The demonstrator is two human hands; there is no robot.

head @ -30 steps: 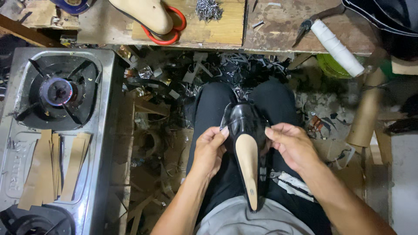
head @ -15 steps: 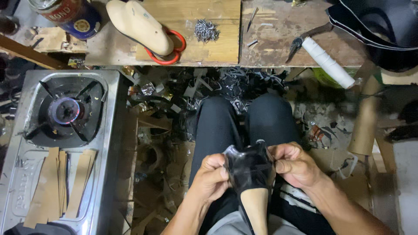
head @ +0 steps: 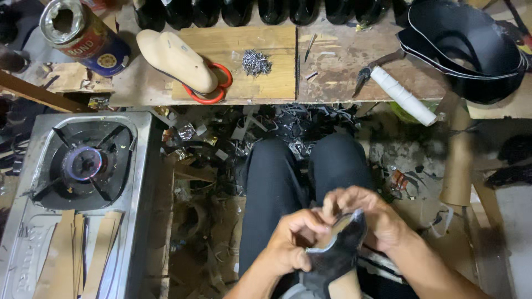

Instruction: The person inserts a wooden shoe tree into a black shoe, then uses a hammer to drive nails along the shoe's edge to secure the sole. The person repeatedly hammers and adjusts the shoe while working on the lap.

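Black shoe upper: the black shoe upper sits over the person's lap, stretched on a tan last whose pale end shows at the bottom edge of the view.
Left hand: the left hand has its fingers curled shut on the upper's near edge, thumb pressed on top.
Right hand: the right hand pinches the upper's far edge, fingers closed around it (knuckles up).
Bench: a wooden bench carries a spare wooden last lying on red-handled scissors, a pile of nails, pliers and a white roll.
Stove: a gas stove stands at the left, burner lit, well apart from the hands.
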